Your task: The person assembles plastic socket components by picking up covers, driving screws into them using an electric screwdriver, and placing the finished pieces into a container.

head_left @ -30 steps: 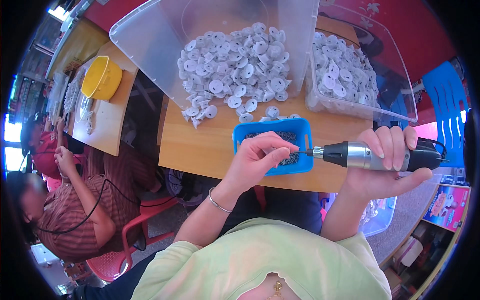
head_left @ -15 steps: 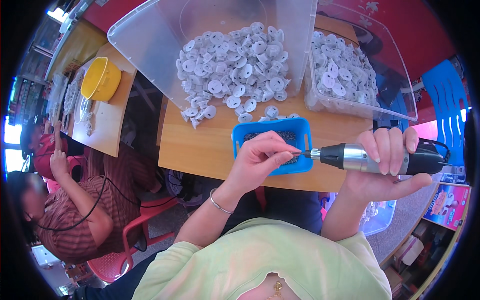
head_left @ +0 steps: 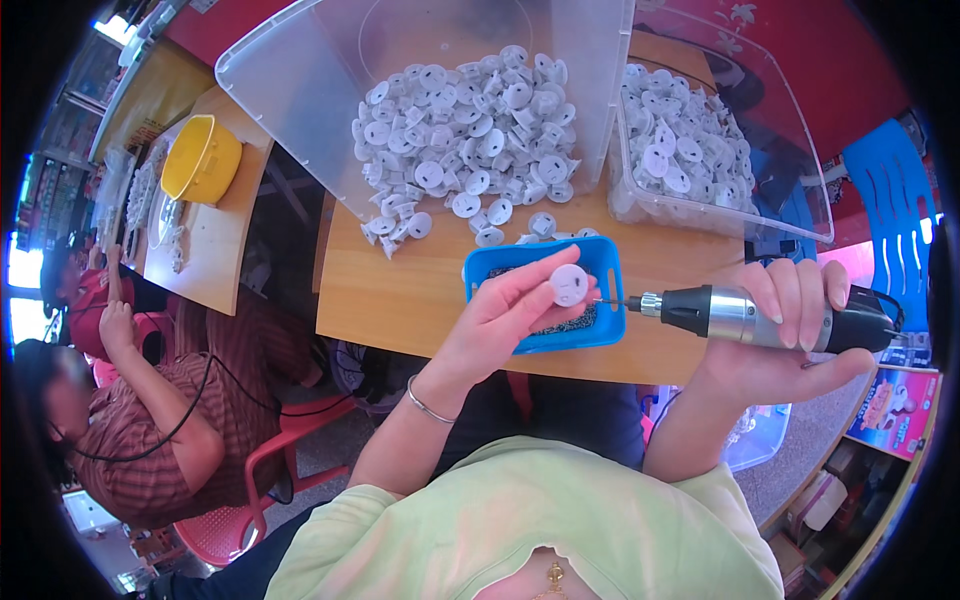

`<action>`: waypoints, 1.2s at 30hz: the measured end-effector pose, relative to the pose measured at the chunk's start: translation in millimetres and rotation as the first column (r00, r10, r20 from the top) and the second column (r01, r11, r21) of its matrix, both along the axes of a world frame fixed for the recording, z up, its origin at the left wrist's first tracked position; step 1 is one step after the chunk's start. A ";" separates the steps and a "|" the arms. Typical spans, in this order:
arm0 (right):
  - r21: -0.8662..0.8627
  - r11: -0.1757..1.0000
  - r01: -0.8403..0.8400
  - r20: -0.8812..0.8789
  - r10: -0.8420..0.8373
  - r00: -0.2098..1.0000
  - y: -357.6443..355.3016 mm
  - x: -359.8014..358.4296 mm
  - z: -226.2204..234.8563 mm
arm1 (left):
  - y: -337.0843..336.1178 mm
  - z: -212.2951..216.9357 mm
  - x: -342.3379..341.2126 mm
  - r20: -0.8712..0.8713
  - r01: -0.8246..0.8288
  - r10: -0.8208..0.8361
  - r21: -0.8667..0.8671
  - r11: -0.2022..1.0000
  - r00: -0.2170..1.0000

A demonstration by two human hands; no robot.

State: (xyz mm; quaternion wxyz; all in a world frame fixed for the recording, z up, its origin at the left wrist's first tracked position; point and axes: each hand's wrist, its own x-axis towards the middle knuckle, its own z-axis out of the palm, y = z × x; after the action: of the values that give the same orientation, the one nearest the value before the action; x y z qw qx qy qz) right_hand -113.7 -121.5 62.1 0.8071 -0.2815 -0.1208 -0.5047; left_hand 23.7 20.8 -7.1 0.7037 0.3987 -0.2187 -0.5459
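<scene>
My left hand holds a small white round plastic part between thumb and fingers, its flat disc face turned up. My right hand is wrapped round a silver and black electric screwdriver, which lies level and points left. The tip of its thin bit is at or just short of the white part; contact cannot be made out. Beneath my left hand stands a blue plastic basket with many small dark metal screws in it.
Behind the basket, a tipped clear bin spills a heap of white round parts onto the wooden table. Another clear bin of them stands right. At left are a co-worker, a red chair and a yellow tub.
The white round part now shows in my left fingers, which were pinched at the bit's tip before. The electric screwdriver has shifted slightly right, and the bit shows more.
</scene>
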 end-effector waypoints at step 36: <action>-0.233 0.969 0.081 -0.054 -0.096 0.994 15.4 4.0 -1.8 | -1.0 -9.5 0.3 -0.179 -0.022 0.012 -0.056 0.998 0.984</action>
State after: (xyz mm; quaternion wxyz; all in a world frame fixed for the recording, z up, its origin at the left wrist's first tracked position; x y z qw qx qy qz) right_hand -109.7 -106.1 60.3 0.7491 -0.3946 -0.1395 -0.5134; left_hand 24.0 19.8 -16.6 0.7363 0.3296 -0.1671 -0.5669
